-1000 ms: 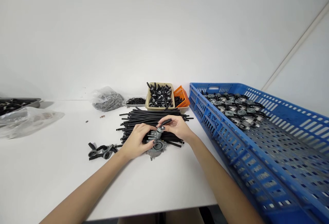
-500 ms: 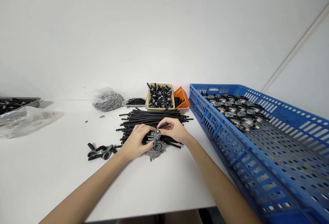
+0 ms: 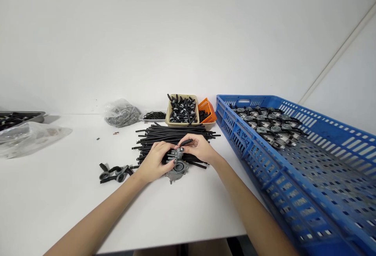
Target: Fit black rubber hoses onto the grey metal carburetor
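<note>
My left hand (image 3: 154, 162) is closed around a grey metal valve body (image 3: 176, 168) that rests on the white table (image 3: 58, 193). My right hand (image 3: 199, 148) pinches a short black rubber tube (image 3: 187, 142) right at the top fitting of that valve body. Both hands sit at the near edge of a pile of black tubes (image 3: 173, 136). To the left of my left hand lie a few finished pieces with tubes attached (image 3: 114, 172).
A big blue slotted crate (image 3: 293, 162) on the right holds rows of assembled valves (image 3: 264, 125) at its far end. Behind the pile stand a beige bin of clips (image 3: 182, 109), an orange basket (image 3: 207, 111), a plastic bag of small parts (image 3: 123, 113). Another bag (image 3: 29, 134) and grey tray (image 3: 20, 116) lie far left.
My right hand moved the short tube down a little onto the valve's top fitting. The left hand has kept its grip on the valve body.
</note>
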Action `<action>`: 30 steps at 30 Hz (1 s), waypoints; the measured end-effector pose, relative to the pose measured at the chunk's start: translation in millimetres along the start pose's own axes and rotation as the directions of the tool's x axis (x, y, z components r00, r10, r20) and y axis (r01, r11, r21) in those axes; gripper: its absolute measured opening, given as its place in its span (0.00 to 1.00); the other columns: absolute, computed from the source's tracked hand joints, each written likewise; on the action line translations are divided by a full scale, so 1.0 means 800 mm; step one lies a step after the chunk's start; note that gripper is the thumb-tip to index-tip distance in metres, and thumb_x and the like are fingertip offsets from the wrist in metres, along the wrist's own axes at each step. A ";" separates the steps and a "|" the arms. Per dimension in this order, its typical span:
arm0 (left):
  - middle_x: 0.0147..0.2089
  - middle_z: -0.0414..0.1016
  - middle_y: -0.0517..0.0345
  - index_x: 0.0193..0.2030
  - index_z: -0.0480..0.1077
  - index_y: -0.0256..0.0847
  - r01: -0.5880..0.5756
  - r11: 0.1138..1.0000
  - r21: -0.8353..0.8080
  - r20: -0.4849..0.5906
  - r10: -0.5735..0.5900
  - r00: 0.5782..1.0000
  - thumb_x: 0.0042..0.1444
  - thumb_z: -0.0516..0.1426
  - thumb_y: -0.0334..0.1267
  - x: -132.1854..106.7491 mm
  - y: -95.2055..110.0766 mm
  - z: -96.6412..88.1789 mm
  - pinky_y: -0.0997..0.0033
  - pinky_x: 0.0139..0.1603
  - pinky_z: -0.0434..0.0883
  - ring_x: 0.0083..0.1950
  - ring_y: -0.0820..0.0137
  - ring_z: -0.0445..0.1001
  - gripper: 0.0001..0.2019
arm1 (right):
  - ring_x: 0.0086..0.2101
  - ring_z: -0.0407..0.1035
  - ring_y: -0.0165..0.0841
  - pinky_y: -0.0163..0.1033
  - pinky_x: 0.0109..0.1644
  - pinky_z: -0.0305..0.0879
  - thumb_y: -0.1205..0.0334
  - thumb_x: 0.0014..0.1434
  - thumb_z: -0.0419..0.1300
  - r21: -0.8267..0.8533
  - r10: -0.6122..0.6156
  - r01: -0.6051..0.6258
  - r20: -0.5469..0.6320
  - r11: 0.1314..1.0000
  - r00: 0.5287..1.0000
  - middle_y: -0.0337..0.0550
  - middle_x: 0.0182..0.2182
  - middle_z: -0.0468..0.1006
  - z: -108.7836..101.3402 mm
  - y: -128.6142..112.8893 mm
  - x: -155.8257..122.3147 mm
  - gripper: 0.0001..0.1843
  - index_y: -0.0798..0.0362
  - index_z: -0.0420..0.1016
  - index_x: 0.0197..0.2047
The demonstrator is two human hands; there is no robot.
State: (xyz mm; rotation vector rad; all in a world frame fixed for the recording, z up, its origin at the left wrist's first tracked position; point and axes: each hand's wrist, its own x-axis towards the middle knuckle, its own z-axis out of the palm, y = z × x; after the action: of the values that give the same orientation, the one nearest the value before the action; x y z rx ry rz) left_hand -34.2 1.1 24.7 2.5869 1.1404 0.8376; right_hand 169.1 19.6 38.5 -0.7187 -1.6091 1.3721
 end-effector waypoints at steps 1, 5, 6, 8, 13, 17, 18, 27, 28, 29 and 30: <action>0.46 0.75 0.51 0.49 0.68 0.40 0.001 1.000 -0.002 0.000 -0.001 1.000 0.58 0.52 0.41 0.000 0.000 0.000 0.57 0.53 0.62 0.49 0.60 0.70 0.14 | 0.33 0.72 0.31 0.40 0.43 0.68 0.50 0.43 0.72 0.004 0.000 0.000 0.004 1.000 1.000 0.41 0.31 0.78 0.000 0.000 0.000 0.20 0.54 0.75 0.33; 0.46 0.75 0.51 0.48 0.68 0.40 0.007 1.000 -0.013 -0.001 -0.007 1.000 0.59 0.52 0.41 0.000 0.002 -0.002 0.57 0.54 0.62 0.49 0.61 0.70 0.13 | 0.32 0.72 0.30 0.38 0.41 0.68 0.50 0.43 0.72 -0.012 0.009 -0.009 -0.004 1.000 1.000 0.39 0.29 0.77 0.000 0.001 0.001 0.20 0.54 0.74 0.33; 0.46 0.75 0.51 0.48 0.68 0.40 0.008 1.000 -0.012 0.001 -0.008 1.000 0.58 0.52 0.41 0.000 0.003 -0.003 0.57 0.54 0.62 0.49 0.61 0.70 0.13 | 0.32 0.71 0.30 0.38 0.40 0.68 0.50 0.43 0.72 -0.022 0.009 -0.009 -0.009 1.000 1.000 0.39 0.29 0.77 0.001 0.002 0.001 0.20 0.54 0.73 0.33; 0.46 0.76 0.52 0.48 0.68 0.40 0.010 1.000 -0.008 0.005 -0.010 1.000 0.58 0.52 0.41 0.000 0.004 -0.004 0.57 0.54 0.62 0.49 0.61 0.70 0.13 | 0.31 0.71 0.30 0.38 0.39 0.67 0.50 0.43 0.72 -0.047 0.001 -0.002 -0.021 0.999 1.000 0.38 0.29 0.76 0.001 0.003 0.001 0.20 0.54 0.73 0.32; 0.46 0.76 0.52 0.47 0.69 0.40 0.014 1.000 0.005 0.009 -0.014 1.000 0.58 0.52 0.41 0.001 0.005 -0.005 0.57 0.54 0.63 0.49 0.60 0.70 0.13 | 0.31 0.69 0.30 0.38 0.38 0.66 0.49 0.43 0.71 -0.110 -0.008 0.004 -0.035 0.994 0.999 0.37 0.28 0.74 0.004 0.000 -0.002 0.20 0.53 0.72 0.32; 0.45 0.76 0.52 0.47 0.68 0.40 0.012 1.000 0.009 0.014 -0.012 1.000 0.58 0.52 0.41 0.001 0.006 -0.006 0.57 0.53 0.63 0.48 0.60 0.71 0.13 | 0.29 0.66 0.29 0.37 0.36 0.65 0.49 0.42 0.72 -0.123 -0.014 0.006 -0.062 0.992 0.998 0.35 0.27 0.72 0.008 -0.001 -0.003 0.22 0.53 0.70 0.32; 0.45 0.75 0.52 0.47 0.68 0.40 0.012 1.000 0.010 0.015 -0.013 1.000 0.58 0.52 0.41 0.001 0.006 -0.006 0.57 0.53 0.63 0.48 0.60 0.71 0.13 | 0.29 0.66 0.28 0.36 0.36 0.64 0.49 0.42 0.72 -0.123 -0.018 0.010 -0.063 0.992 0.998 0.35 0.27 0.71 0.009 -0.001 -0.003 0.22 0.53 0.70 0.32; 0.47 0.76 0.51 0.47 0.68 0.40 -0.003 1.000 0.026 0.009 0.002 1.000 0.58 0.52 0.41 0.001 0.000 -0.002 0.57 0.53 0.63 0.49 0.59 0.71 0.13 | 0.32 0.68 0.30 0.37 0.40 0.65 0.47 0.46 0.70 -0.154 -0.020 0.026 0.038 0.988 0.999 0.39 0.31 0.75 -0.002 -0.005 -0.004 0.21 0.55 0.74 0.36; 0.47 0.76 0.51 0.47 0.68 0.40 -0.004 1.000 0.027 0.008 0.004 1.000 0.58 0.52 0.41 0.001 -0.001 -0.001 0.57 0.53 0.64 0.49 0.59 0.71 0.13 | 0.33 0.69 0.31 0.38 0.42 0.66 0.47 0.47 0.69 -0.153 -0.015 0.027 0.077 0.988 0.997 0.41 0.32 0.76 -0.005 -0.006 -0.005 0.22 0.56 0.76 0.37; 0.47 0.76 0.51 0.47 0.69 0.40 -0.004 1.000 0.026 0.007 0.004 1.000 0.58 0.52 0.41 0.001 -0.002 -0.001 0.57 0.53 0.64 0.49 0.59 0.71 0.13 | 0.34 0.70 0.31 0.38 0.42 0.66 0.46 0.48 0.68 -0.149 -0.010 0.027 0.114 0.988 0.993 0.43 0.34 0.77 -0.007 -0.008 -0.005 0.23 0.56 0.77 0.39; 0.47 0.76 0.50 0.48 0.69 0.40 -0.005 1.000 0.026 0.008 0.005 1.000 0.58 0.52 0.41 0.001 -0.002 -0.001 0.57 0.53 0.64 0.49 0.59 0.71 0.14 | 0.35 0.70 0.32 0.39 0.43 0.67 0.45 0.50 0.67 -0.142 -0.002 0.024 0.148 0.990 0.989 0.44 0.35 0.78 -0.010 -0.009 -0.006 0.24 0.57 0.77 0.40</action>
State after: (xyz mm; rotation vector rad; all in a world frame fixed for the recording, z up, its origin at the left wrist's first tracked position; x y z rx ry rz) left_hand -34.9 3.2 24.9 2.6124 1.1511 0.8187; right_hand 178.9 17.7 44.1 -0.7031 -1.8412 1.3359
